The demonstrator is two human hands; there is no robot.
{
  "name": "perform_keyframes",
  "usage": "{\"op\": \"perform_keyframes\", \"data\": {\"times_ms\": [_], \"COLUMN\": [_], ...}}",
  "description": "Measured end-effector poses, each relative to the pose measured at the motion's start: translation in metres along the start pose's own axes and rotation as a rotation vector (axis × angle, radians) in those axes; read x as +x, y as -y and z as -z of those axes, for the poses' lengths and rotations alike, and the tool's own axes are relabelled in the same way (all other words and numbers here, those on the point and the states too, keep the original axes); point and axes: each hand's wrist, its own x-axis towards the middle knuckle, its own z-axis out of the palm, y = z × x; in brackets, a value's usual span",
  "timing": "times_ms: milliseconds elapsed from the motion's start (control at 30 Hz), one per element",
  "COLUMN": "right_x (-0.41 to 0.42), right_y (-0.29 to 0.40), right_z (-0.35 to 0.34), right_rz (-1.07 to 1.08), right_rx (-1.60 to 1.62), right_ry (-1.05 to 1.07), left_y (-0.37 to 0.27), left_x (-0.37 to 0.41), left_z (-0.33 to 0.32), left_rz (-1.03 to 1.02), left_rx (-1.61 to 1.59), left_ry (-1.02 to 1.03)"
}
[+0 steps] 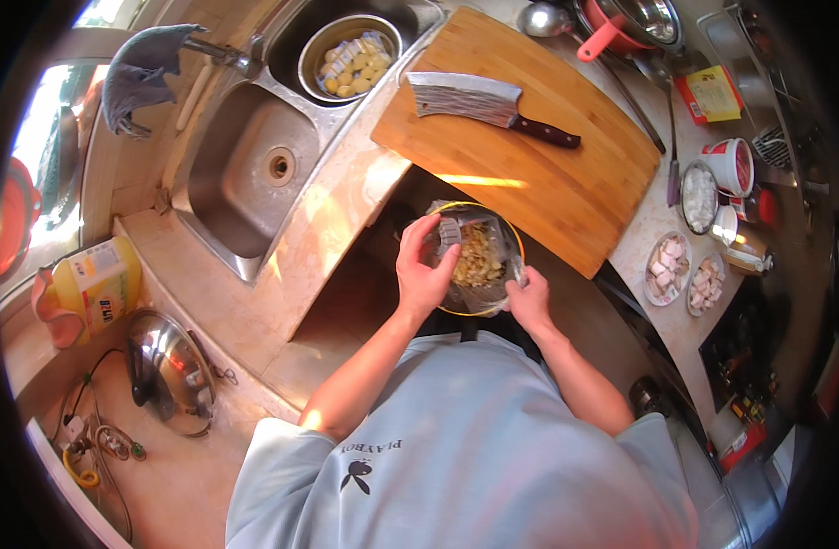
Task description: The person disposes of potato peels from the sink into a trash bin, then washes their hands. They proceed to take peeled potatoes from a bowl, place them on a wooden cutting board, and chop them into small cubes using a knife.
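Observation:
A trash bin with a yellow rim (522, 241) is between my hands, below the counter edge and in front of my body. A clear plastic bag (485, 299) lines it, and pale yellow-brown food scraps (480, 257) lie inside. My left hand (423, 267) is over the bin's left side, its thumb and fingers around a small grey ribbed object (450, 233); what it is exactly, I cannot tell. At the lower right of the rim, my right hand (531, 298) grips the edge of the bag.
A cleaver (467, 99) lies on a wooden cutting board (584, 178) that overhangs the counter. Left of it are a steel sink (244, 158) and a metal bowl (310, 48) of peeled pale yellow pieces. Two plates of cubed pale food (668, 264) stand right, beside a white-filled bowl (699, 195).

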Motion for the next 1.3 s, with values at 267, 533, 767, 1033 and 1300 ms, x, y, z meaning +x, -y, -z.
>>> {"op": "perform_keyframes", "data": {"times_ms": [267, 533, 767, 1033, 1300], "right_x": [-0.006, -0.017, -0.017, 0.004, 0.026], "right_y": [0.004, 0.027, 0.017, -0.016, -0.029], "right_z": [-0.013, -0.017, -0.009, -0.001, 0.009], "right_rz": [0.119, 0.319, 0.284, 0.113, 0.031], "right_rx": [-0.100, -0.310, -0.275, -0.217, -0.169], "right_ry": [0.016, -0.022, 0.007, 0.005, 0.044], "left_y": [0.019, 0.033, 0.058, 0.007, -0.032], "left_x": [-0.011, -0.007, -0.040, 0.007, 0.034], "left_z": [-0.019, -0.011, -0.018, 0.036, 0.075], "left_rz": [-0.006, 0.249, 0.463, 0.757, 0.519], "left_rx": [0.466, 0.348, 0.268, -1.211, -1.138], "left_ry": [0.007, 0.139, 0.331, 0.218, 0.064]}}
